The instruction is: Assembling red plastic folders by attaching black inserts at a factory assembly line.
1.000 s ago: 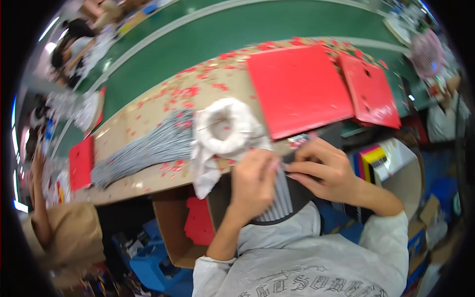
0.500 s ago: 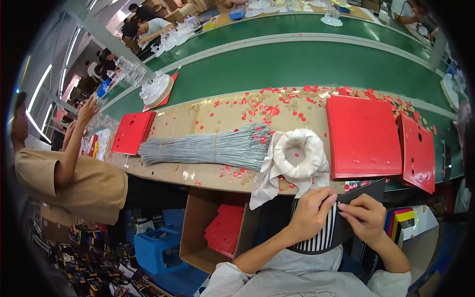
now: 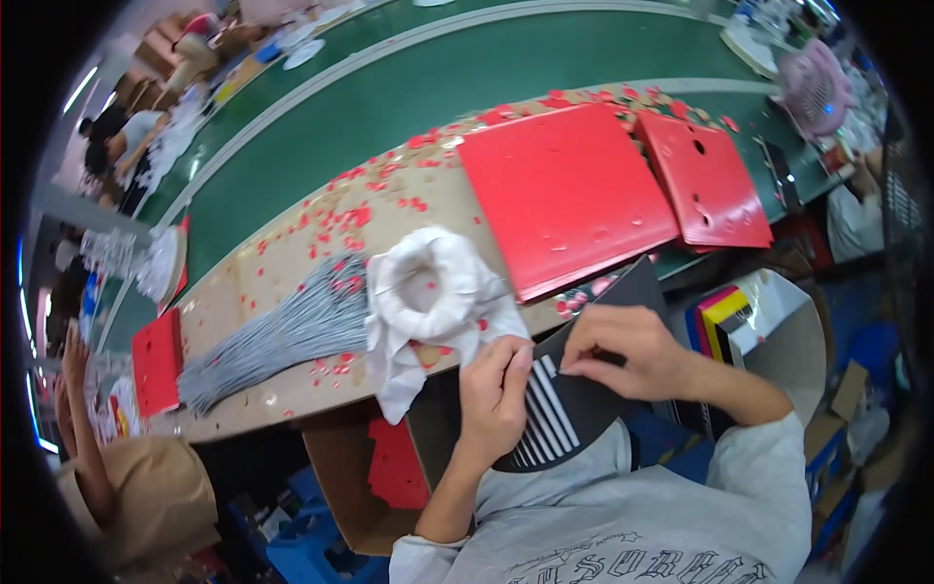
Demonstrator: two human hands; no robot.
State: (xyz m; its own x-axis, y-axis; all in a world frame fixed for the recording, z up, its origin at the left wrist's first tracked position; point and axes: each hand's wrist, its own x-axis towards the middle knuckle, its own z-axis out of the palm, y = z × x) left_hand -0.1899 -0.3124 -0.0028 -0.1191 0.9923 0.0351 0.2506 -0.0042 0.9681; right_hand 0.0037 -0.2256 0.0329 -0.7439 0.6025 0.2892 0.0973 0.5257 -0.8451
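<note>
A black sheet (image 3: 608, 401) with a row of white strips (image 3: 552, 419) lies tilted over my lap, against the table's near edge. My left hand (image 3: 492, 401) grips its left side, the thumb lying beside the strips. Above the strips' right end, my right hand (image 3: 630, 352) is closed in a pinch; whatever is between its fingertips is too small to make out. Just beyond my left hand sits a ring wrapped in white cloth (image 3: 457, 292), a loose end hanging over the edge. A large stack of red sheets (image 3: 574, 195) lies beyond my right hand.
Left of the cloth ring lies a bundle of grey wires (image 3: 282, 336). More red sheets (image 3: 715, 185) rest at the right. Red and brown discs litter the cardboard-covered table (image 3: 258, 277) before a green conveyor (image 3: 418, 92). Below stands a cardboard box (image 3: 336, 472); a co-worker's arm (image 3: 89, 462) is far left.
My view has swung to the right, so the table's things appear farther left and tilted. My right hand now pinches at a strip's end; my left hand still holds the sheet.
</note>
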